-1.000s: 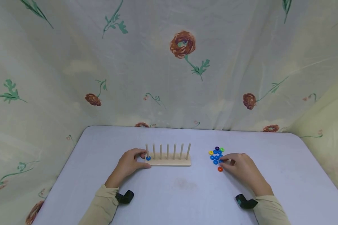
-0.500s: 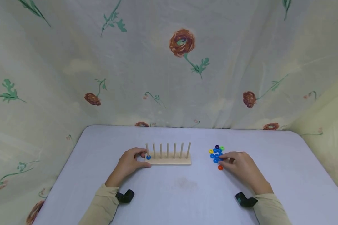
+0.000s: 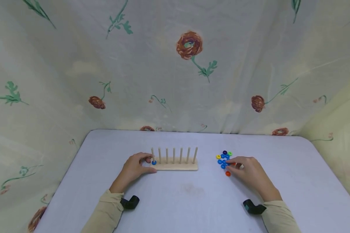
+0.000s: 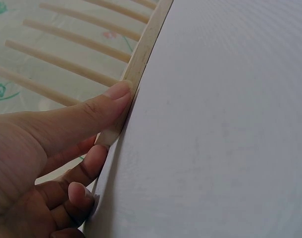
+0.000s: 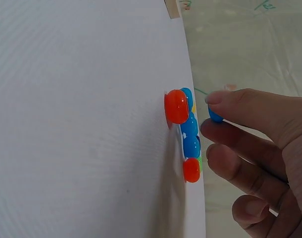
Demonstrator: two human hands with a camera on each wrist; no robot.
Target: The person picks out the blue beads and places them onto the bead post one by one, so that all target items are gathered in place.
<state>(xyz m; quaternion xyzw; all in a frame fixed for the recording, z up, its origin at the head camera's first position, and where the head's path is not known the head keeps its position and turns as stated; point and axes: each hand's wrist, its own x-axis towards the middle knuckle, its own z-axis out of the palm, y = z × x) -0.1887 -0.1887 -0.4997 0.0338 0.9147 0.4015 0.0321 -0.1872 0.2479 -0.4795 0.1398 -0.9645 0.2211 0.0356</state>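
A wooden peg board (image 3: pixel 175 166) with a row of several upright pegs stands on the table. My left hand (image 3: pixel 132 168) grips its left end, thumb along the front edge in the left wrist view. One blue ring bead (image 3: pixel 154 162) sits at the bottom of the leftmost peg. To the right, my right hand (image 3: pixel 250 171) is at a cluster of ring beads. Between thumb and forefinger it pinches a blue ring bead (image 5: pixel 215 115), held just off the cluster in the right wrist view. Its fingers partly cover the cluster in the head view.
Around the cluster lie a yellow bead (image 3: pixel 218 157), a dark purple bead (image 3: pixel 225 152), a green bead (image 3: pixel 230 153) and several blue beads (image 3: pixel 223 166). An orange bead (image 3: pixel 228 173) lies nearest the person. Flowered cloth (image 3: pixel 134 64) hangs behind the white table (image 3: pixel 189 210).
My right fingers have shifted slightly at the cluster, and a second orange bead now shows behind them. The left hand stays on the peg board's end.
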